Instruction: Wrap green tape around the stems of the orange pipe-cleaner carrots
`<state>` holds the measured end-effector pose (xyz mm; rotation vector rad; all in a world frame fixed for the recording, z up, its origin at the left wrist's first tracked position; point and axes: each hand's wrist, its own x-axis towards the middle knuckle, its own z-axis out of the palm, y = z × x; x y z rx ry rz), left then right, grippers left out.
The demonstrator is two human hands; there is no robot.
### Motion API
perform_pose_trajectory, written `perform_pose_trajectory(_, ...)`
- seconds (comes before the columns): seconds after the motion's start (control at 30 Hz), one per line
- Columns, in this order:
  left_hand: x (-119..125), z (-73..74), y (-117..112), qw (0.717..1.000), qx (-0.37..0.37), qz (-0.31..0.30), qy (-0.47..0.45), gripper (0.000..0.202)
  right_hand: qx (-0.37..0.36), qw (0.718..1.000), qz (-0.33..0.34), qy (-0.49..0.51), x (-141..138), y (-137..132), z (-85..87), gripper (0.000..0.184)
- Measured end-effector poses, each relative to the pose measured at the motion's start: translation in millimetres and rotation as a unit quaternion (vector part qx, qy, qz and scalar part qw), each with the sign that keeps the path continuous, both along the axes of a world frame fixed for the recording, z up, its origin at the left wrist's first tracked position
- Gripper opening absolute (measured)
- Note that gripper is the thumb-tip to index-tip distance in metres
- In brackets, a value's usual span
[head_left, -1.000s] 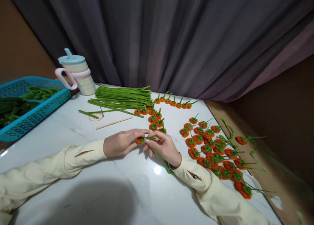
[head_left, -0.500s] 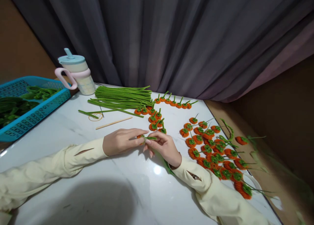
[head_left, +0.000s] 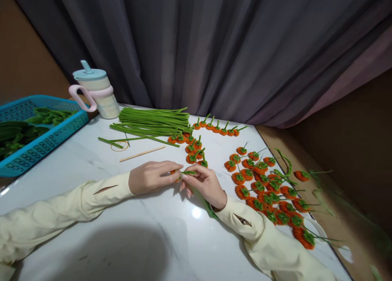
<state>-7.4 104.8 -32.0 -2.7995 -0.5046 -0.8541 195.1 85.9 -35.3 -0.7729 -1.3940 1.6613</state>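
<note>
At the middle of the table, my left hand [head_left: 154,175] is closed on a small orange pipe-cleaner persimmon [head_left: 175,172], mostly hidden by the fingers. My right hand [head_left: 206,183] pinches the persimmon's green pipe-cleaner stem [head_left: 189,172] between thumb and fingers. A longer green strand [head_left: 210,209] shows beneath my right wrist. Just beyond my hands, a cluster of finished-looking orange persimmons with short green stems [head_left: 191,147] lies in rows. More persimmons with thin wire tails [head_left: 259,186] spread out right of my right hand.
A bundle of green pipe cleaners [head_left: 153,119] lies at the back. Before it are a wooden stick [head_left: 142,153] and a rubber band [head_left: 114,149]. A lidded cup [head_left: 102,99] stands back left, by a blue basket [head_left: 45,150] of green pieces. A curtain [head_left: 190,48] hangs behind.
My left fingers have shifted very slightly on the persimmon, and a little more of its orange shows. My right hand stays almost still.
</note>
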Motion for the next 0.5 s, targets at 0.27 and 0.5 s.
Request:
perform_pose_trajectory(0.27,3,6.3,0,0.988,-0.140,-0.054,-0.048,0.022,-0.016,1.000,0.003,0.006,1,-1,-1.7,0.029)
perform_pose_trajectory(0.5,9,16.2,-6,0.946,-0.304,-0.038,-0.103,0.019,0.004,1.000,-0.001,-0.003,2,-2,-2.8,0.027)
